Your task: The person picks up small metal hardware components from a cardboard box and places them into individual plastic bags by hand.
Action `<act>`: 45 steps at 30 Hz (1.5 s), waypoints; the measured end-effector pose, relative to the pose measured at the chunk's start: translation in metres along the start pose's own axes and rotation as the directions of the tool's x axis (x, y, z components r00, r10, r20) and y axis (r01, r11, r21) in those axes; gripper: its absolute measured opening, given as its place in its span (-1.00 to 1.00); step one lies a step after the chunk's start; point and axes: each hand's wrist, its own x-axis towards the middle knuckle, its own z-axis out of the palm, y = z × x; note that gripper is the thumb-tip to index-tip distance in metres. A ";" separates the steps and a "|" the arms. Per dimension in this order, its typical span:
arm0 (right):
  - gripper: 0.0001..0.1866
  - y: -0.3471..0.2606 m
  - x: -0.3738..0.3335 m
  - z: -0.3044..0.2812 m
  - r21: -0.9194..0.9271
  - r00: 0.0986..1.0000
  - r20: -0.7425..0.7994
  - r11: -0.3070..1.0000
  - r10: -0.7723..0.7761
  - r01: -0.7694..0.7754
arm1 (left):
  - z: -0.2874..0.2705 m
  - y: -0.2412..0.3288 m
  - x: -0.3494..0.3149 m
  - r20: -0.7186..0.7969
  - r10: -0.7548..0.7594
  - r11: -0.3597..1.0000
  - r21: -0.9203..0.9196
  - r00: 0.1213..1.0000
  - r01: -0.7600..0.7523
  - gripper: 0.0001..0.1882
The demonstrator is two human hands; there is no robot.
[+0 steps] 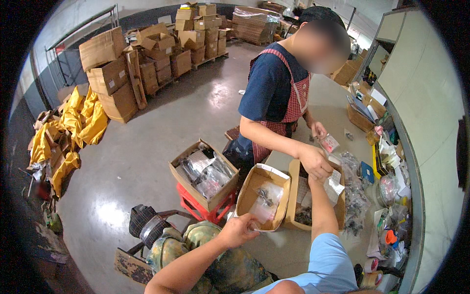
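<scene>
"While the left hand is positioned at the cardboard tray, what is its state?"
"Fingers drawn narrow at the near end; whether they grip anything cannot be told. The clear bag lies inside the tray."
"And the right hand?"
"Extended over the adjacent box, overlapped by the co-worker's hand; its grip cannot be determined."
"Other containers?"
"A filled carton rests on the red stool."
</scene>
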 end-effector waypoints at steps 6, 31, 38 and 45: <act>-0.62 -0.017 -0.013 -0.051 -0.028 0.996 -0.034 0.997 -0.076 0.076 | 0.001 0.002 0.001 0.008 0.007 1.000 0.006 1.000 -0.007 -0.53; -0.86 -0.228 -0.175 -0.249 0.748 0.415 0.428 0.572 -0.803 0.335 | 0.001 -0.002 -0.020 0.005 0.178 0.857 -0.493 0.984 -0.152 -0.52; -0.71 -0.225 -0.160 -0.258 0.680 0.236 0.732 0.699 -0.639 -0.221 | 0.019 -0.010 -0.017 0.101 0.240 0.746 -0.655 0.966 -0.117 -0.52; -0.69 -0.242 -0.165 -0.243 0.827 0.461 0.509 0.561 -0.727 -0.030 | 0.005 -0.007 -0.020 0.362 0.284 0.666 -0.741 0.888 0.090 -0.59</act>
